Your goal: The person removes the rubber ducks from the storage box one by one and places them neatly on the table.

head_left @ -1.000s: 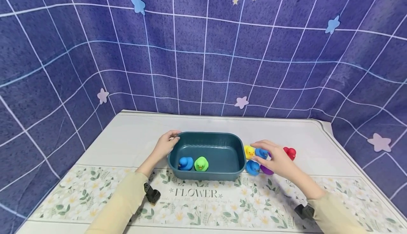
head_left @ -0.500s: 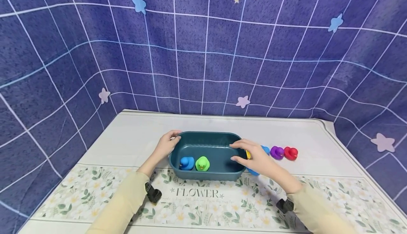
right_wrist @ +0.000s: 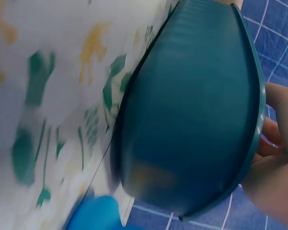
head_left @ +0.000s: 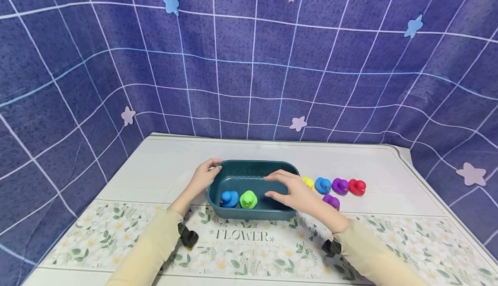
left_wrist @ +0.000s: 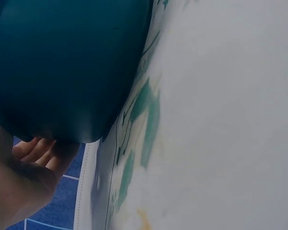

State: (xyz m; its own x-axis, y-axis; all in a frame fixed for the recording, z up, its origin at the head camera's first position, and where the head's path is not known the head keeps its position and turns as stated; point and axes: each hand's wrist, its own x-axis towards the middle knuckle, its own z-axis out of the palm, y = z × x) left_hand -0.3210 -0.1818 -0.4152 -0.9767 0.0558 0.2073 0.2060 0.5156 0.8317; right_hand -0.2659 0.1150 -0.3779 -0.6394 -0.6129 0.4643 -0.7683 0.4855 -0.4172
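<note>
"Farther in toward the left hand, that's where the right hand has slid since half a second ago, and a purple duck now shows past its wrist."

"Has the left hand moved too?"

"Not that I can see. It grips the far left corner of the teal tub, same as before."

"What's between the hands?"

"Mostly that tub; it stretches from one hand to the other. Inside, a blue duck sits nearer the left hand, with a green duck just beside it, on the right hand's side."

"And the right hand itself?"

"Reaching over the tub's right end, thumb and fingers spread wide apart."

"Beyond it?"

"A yellow duck, partly hidden by the hand, then a second blue duck, another purple duck and a red duck, rowed up on the white table."
</note>
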